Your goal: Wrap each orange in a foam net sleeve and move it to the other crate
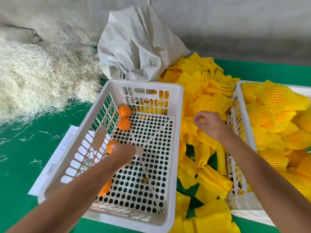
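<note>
Orange [111,147] gripped, left hand [123,153] reaching down

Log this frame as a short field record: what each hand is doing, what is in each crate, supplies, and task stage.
left hand: left hand grips a bare orange inside the white perforated plastic crate
right hand: right hand pinches a sleeve in the loose pile of yellow foam net sleeves
centre crate: four bare oranges visible, one partly hidden under the forearm
right crate: white slotted crate filled with oranges wrapped in yellow netting
stage: picking up fruit and sleeve, not yet wrapped
</note>
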